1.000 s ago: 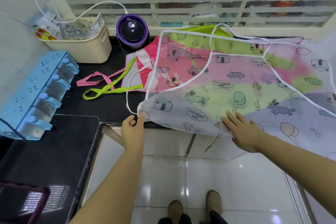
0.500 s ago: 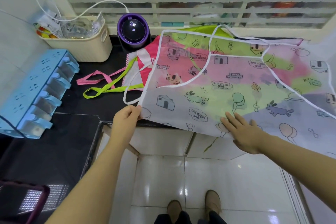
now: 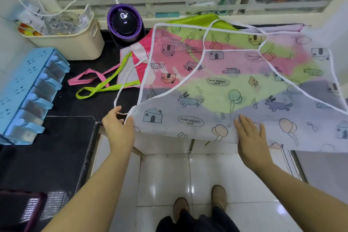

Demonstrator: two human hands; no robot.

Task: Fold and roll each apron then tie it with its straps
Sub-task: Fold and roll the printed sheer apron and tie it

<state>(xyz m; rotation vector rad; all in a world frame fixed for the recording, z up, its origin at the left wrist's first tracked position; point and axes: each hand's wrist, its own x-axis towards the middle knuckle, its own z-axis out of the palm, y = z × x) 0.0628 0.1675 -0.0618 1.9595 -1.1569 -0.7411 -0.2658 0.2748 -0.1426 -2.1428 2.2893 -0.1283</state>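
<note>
Left hand [image 3: 118,128] pinches apron [image 3: 235,84] corner; right hand [image 3: 251,137] flat on near edge; apron runs rightward.

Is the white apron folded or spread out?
Seemingly folded once, not rolled: the apron lies flat on the counter, its bib doubled over the skirt.

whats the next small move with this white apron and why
Probably lift the corner that the left hand pinches and carry it rightward over the white apron, folding it. The apron lies spread open, and the right hand rests flat on its near edge, pinning it.
</note>
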